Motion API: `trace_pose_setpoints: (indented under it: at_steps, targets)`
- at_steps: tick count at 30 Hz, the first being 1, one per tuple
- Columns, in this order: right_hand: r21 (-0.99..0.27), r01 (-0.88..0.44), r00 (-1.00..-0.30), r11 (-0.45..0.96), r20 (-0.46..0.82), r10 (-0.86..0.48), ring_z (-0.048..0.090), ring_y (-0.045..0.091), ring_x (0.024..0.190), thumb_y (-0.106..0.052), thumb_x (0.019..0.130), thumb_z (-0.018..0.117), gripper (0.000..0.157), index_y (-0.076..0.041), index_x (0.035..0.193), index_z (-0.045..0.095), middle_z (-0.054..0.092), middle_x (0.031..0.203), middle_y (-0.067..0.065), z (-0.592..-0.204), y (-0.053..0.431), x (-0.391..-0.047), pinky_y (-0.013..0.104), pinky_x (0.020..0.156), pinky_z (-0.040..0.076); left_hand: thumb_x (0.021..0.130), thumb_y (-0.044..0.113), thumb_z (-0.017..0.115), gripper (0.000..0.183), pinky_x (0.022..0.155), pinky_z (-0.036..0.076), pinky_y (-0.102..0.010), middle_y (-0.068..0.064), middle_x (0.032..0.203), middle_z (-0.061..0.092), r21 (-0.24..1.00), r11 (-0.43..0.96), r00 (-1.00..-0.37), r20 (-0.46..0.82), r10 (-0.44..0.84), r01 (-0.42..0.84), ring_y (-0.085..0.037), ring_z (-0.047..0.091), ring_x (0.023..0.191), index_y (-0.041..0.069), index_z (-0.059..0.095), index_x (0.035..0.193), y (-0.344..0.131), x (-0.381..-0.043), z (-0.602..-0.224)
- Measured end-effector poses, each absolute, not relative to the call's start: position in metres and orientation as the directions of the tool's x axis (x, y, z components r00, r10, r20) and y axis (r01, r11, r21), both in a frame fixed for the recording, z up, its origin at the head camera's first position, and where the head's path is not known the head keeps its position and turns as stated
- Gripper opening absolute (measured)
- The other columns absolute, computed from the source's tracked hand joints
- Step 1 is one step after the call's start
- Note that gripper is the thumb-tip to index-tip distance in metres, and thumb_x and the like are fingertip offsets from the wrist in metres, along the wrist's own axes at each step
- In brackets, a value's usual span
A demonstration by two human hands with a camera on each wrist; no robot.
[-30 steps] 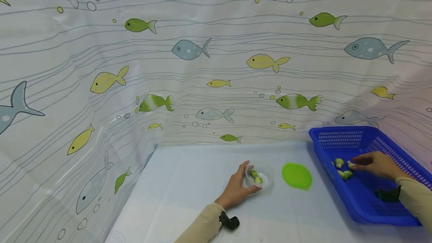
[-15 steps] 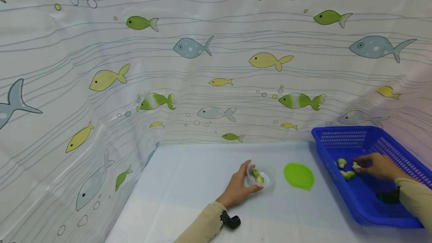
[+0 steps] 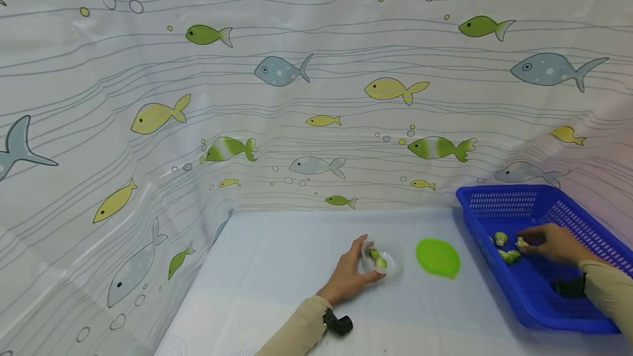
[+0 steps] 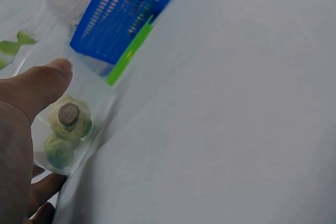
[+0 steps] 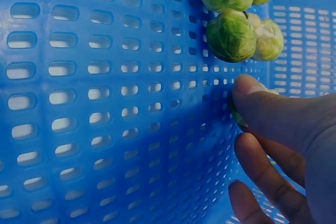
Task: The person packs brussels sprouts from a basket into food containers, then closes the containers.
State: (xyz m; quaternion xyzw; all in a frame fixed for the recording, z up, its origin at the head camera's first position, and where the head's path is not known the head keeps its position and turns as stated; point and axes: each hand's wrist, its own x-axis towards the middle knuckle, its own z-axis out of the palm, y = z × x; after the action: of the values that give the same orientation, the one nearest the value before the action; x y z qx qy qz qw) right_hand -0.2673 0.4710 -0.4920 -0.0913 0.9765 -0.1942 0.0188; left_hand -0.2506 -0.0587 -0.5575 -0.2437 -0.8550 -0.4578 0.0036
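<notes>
My left hand [image 3: 348, 274] grips a clear round plastic tub [image 3: 393, 262] on the white table, thumb on the near side and fingers on the far side. Two Brussels sprouts [image 4: 69, 119] lie inside the tub, one showing its cut stem in the left wrist view. Inside the blue basket [image 3: 519, 304], my right hand [image 3: 556, 243] pinches a Brussels sprout [image 3: 521, 243] between thumb and fingers. That sprout is mostly hidden behind the thumb in the right wrist view. Several more Brussels sprouts [image 5: 231, 35] rest near the basket's left side, just beyond my fingertips.
A bright green lid [image 3: 437, 257] lies flat on the table [image 3: 277, 257] between the tub and the basket. A white curtain printed with fish [image 3: 316, 98] stands behind and along the left side. Each wrist wears a dark strapped camera [image 3: 338, 323].
The head view has shifted slightly. My right hand keeps its place in the basket at the sprout, and my left hand stays on the tub.
</notes>
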Motion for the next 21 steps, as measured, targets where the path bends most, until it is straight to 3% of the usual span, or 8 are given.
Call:
trace_pose_setpoints:
  at_steps: [5, 21]
  targets:
    - [-0.414, -0.151, -0.988, 0.898, 0.023, -0.156, 0.073, 0.042, 0.09, -0.018, 0.089, 0.084, 0.047, 0.013, 0.121, 0.07, 0.076, 0.101, 0.026, -0.492, 0.473, -0.266, 0.058, 0.076, 0.06, 0.088, 0.039, 0.086, 0.097, 0.123, 0.041, -0.05, -0.007, 0.157, 0.057, 0.781, 0.458, -0.88, 0.235, 0.414, 0.424, -0.03, 0.05, 0.149, 0.011, 0.033, 0.164, -0.059, -0.25, -0.557]
    - [-0.474, -0.123, -0.992, 0.872, 0.037, -0.119, 0.072, 0.047, 0.097, -0.035, 0.099, 0.076, 0.056, 0.011, 0.129, 0.068, 0.075, 0.109, 0.031, -0.476, 0.471, -0.259, 0.059, 0.077, 0.06, 0.088, 0.04, 0.085, 0.097, 0.123, 0.041, -0.049, -0.006, 0.158, 0.056, 0.788, 0.457, -0.883, 0.222, 0.412, 0.412, -0.029, 0.049, 0.15, 0.012, 0.032, 0.164, -0.059, -0.25, -0.557]
